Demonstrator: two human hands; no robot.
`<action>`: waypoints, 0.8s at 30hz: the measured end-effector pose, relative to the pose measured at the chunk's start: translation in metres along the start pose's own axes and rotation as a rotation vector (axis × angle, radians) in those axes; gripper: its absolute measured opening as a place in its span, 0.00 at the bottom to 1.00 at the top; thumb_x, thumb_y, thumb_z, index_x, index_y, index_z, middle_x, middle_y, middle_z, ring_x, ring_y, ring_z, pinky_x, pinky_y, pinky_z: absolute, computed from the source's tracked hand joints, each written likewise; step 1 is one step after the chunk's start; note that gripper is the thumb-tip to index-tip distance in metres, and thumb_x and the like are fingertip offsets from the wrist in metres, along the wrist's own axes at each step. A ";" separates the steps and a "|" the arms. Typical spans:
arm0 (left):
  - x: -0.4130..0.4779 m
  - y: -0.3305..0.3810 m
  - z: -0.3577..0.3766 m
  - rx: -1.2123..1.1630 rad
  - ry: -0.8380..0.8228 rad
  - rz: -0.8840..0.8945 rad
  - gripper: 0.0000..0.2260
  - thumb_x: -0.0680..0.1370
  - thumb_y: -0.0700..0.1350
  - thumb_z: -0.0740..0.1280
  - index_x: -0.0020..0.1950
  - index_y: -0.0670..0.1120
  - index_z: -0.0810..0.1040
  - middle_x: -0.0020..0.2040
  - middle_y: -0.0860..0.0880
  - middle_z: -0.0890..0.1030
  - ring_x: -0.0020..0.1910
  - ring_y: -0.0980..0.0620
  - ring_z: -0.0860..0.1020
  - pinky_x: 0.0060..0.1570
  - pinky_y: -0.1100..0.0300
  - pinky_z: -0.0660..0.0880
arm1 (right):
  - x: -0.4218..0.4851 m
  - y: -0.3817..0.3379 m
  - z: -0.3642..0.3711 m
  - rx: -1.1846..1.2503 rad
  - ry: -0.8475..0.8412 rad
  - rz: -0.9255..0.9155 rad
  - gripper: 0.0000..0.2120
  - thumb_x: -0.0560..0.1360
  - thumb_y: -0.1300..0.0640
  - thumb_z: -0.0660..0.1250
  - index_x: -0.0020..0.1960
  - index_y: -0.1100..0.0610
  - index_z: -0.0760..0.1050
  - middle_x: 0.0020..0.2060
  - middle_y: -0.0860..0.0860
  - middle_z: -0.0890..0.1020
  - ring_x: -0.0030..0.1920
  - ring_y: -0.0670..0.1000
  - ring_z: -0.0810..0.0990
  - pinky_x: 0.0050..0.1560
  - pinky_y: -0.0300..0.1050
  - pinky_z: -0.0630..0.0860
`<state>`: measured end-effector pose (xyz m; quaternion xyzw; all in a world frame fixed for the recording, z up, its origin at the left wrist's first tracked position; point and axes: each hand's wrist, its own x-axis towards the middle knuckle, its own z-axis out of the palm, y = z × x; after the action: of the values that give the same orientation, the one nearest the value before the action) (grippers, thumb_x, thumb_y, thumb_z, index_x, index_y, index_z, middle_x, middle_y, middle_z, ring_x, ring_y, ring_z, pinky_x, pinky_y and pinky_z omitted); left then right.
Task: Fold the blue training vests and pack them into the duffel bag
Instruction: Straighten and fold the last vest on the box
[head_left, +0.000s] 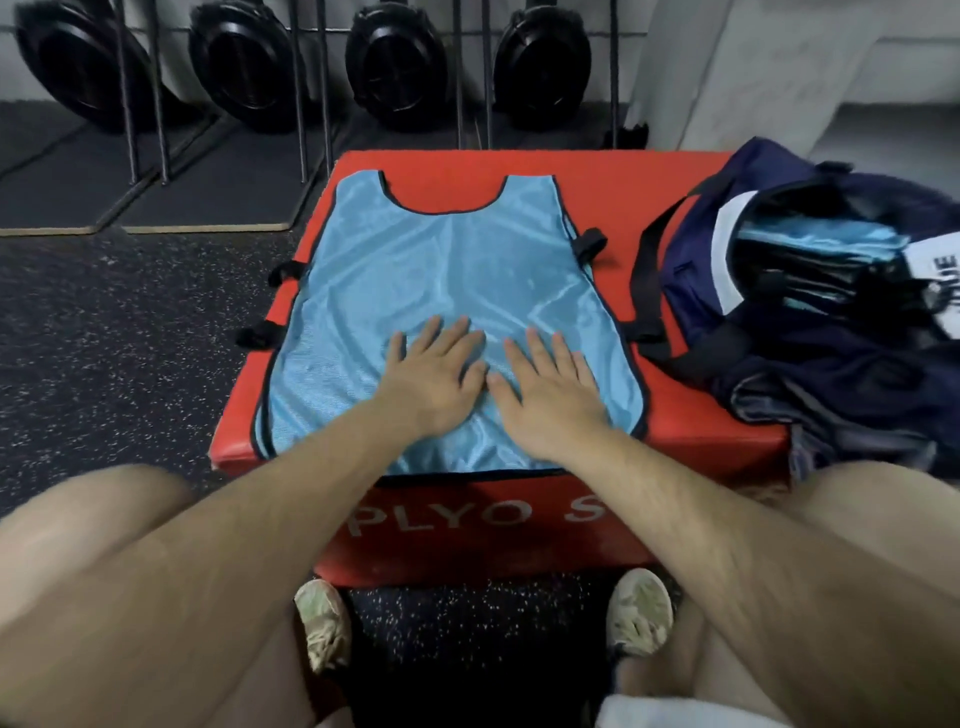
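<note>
Blue vest (447, 291) spread flat on red plyo box (649, 208), left hand (434, 382) and right hand (550, 395) pressing it, fingers straight, navy duffel bag (810, 332) unzipped beside

Speckled rubber floor (130, 322), racked plates (395, 62)

Left hand (434, 376), right hand (548, 389) flat, fingers spread

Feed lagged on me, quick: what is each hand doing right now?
Left hand: open, lying flat on the blue vest, holding nothing.
Right hand: open, flat on the same vest, holding nothing.
</note>
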<state>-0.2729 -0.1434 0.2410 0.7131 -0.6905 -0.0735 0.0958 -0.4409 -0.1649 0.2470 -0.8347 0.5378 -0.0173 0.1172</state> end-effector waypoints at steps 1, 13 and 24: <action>0.001 0.002 0.001 0.019 -0.013 -0.022 0.23 0.83 0.58 0.48 0.79 0.58 0.57 0.81 0.59 0.51 0.80 0.53 0.47 0.75 0.39 0.45 | -0.001 0.009 -0.001 0.000 -0.003 0.036 0.30 0.83 0.37 0.41 0.82 0.46 0.43 0.81 0.47 0.41 0.80 0.52 0.36 0.79 0.54 0.36; -0.018 0.019 -0.004 0.026 0.206 0.346 0.22 0.78 0.53 0.55 0.66 0.43 0.76 0.70 0.45 0.74 0.68 0.43 0.73 0.62 0.41 0.73 | -0.027 0.045 -0.016 -0.020 0.151 -0.300 0.27 0.84 0.45 0.51 0.82 0.49 0.52 0.82 0.46 0.48 0.81 0.50 0.43 0.79 0.51 0.44; -0.069 0.012 0.004 0.262 0.245 0.544 0.34 0.70 0.68 0.68 0.67 0.47 0.73 0.64 0.47 0.75 0.60 0.44 0.73 0.57 0.48 0.71 | -0.052 0.068 -0.007 -0.248 0.201 -0.659 0.34 0.70 0.40 0.74 0.71 0.51 0.69 0.63 0.53 0.71 0.62 0.57 0.71 0.63 0.54 0.71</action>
<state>-0.2879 -0.0747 0.2382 0.5121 -0.8428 0.1309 0.1017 -0.5246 -0.1457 0.2444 -0.9651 0.2470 -0.0705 -0.0504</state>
